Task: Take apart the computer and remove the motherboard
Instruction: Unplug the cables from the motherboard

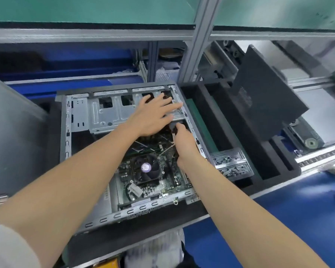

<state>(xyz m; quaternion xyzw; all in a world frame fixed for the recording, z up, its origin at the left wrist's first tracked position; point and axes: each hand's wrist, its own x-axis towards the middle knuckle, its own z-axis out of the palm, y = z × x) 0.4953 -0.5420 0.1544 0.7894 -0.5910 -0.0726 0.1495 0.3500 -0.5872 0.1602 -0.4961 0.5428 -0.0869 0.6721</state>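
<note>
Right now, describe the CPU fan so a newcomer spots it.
Find the open grey metal computer case lying flat. On the green motherboard in its near half sits the black round cooler fan. Only it carries a round purple-and-white hub sticker.

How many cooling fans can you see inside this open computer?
1. The cooling fan sits on the motherboard, in the near half of the case. Others may be hidden under the drive cage.

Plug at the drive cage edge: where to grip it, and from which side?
Pinch the plug by its body, not its cable, probably from above on the near side, as the right hand does; the drive cage blocks the far side.
</note>
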